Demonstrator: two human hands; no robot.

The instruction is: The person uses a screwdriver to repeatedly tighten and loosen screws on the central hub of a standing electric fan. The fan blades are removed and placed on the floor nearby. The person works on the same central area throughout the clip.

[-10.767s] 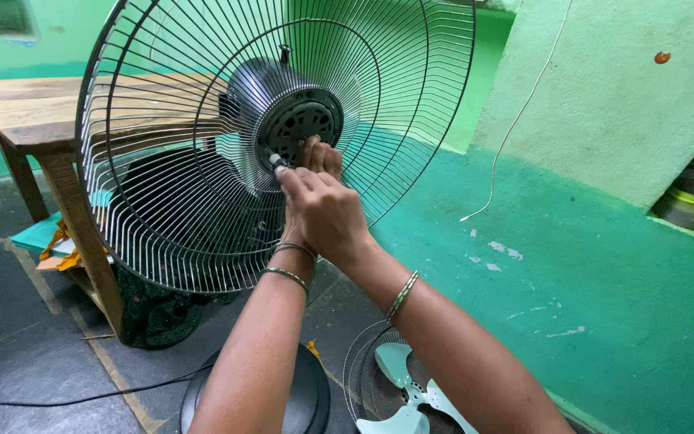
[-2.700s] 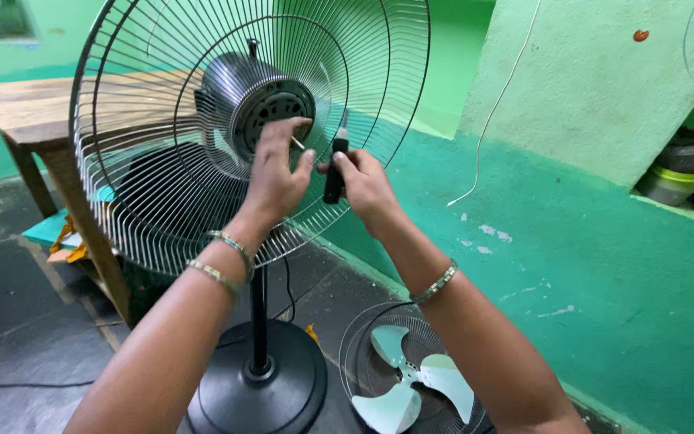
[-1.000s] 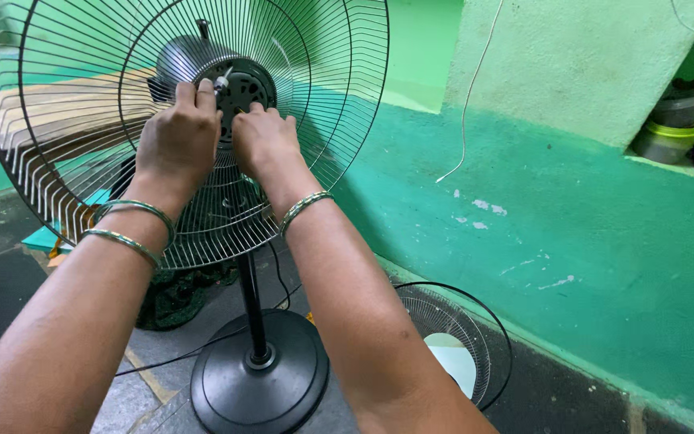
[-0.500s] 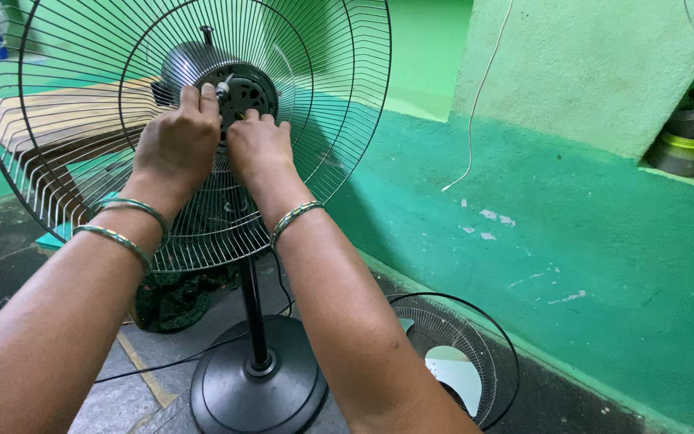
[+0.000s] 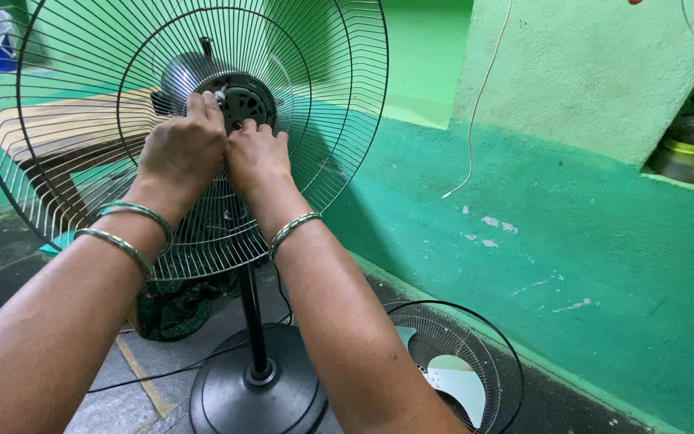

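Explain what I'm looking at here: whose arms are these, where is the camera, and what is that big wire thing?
The camera sits on the person's head and looks down, so the two arms are their own. The left hand and right hand both touch the motor hub of a pedestal fan, at the centre of its rear wire guard. Whether the fingers hold a small part cannot be told. The fan stands on a round black base. On the floor to the right lie the front guard and the pale fan blades. A wooden table stands behind.

- Left hand (image 5: 180,149): bare, no glove or sleeve; forearm uncovered.
- Left wrist: two thin metal bangles (image 5: 126,231), silvery with a greenish-gold sheen.
- Right hand (image 5: 257,157): bare; one similar bangle (image 5: 295,229) at wrist.
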